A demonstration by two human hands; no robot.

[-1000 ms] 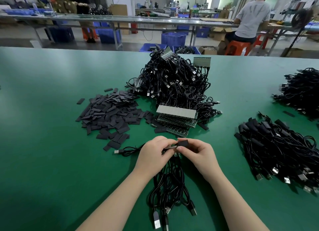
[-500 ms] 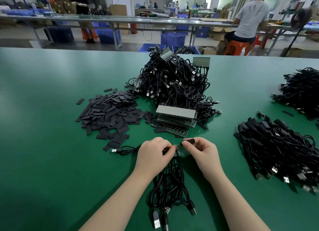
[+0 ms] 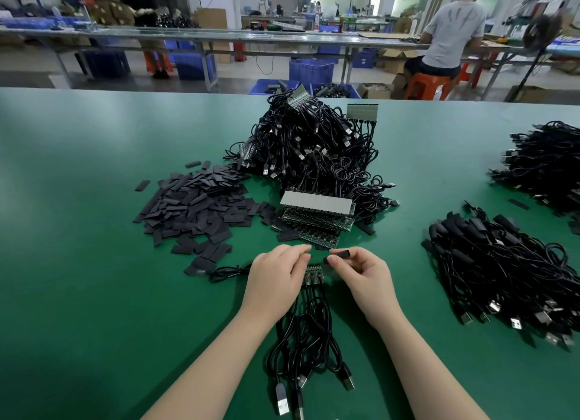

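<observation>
Fingers of right hand (image 3: 367,278) pinch short black heat-shrink sleeve (image 3: 341,256); left hand (image 3: 276,278) grips small green circuit-board strip (image 3: 314,276), mid near edge of green counter (image 3: 94,294). Square sleeve mouth to one board, push straight.

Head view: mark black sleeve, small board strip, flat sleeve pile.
black sleeve (image 3: 340,255), head view, tube's middle.
small board strip (image 3: 314,275), head view, green face.
flat sleeve pile (image 3: 197,206), head view, pile's centre.

table (image 3: 94,262): deep green, plain
sleeve pieces (image 3: 194,206): flat dark grey-black
cable heap (image 3: 314,149): black, silver plugs
circuit board strips (image 3: 317,219): green, pale grey edge
small tube (image 3: 340,255): black
finished cables (image 3: 502,269): black
stool (image 3: 426,85): orange
crates (image 3: 310,69): blue
</observation>
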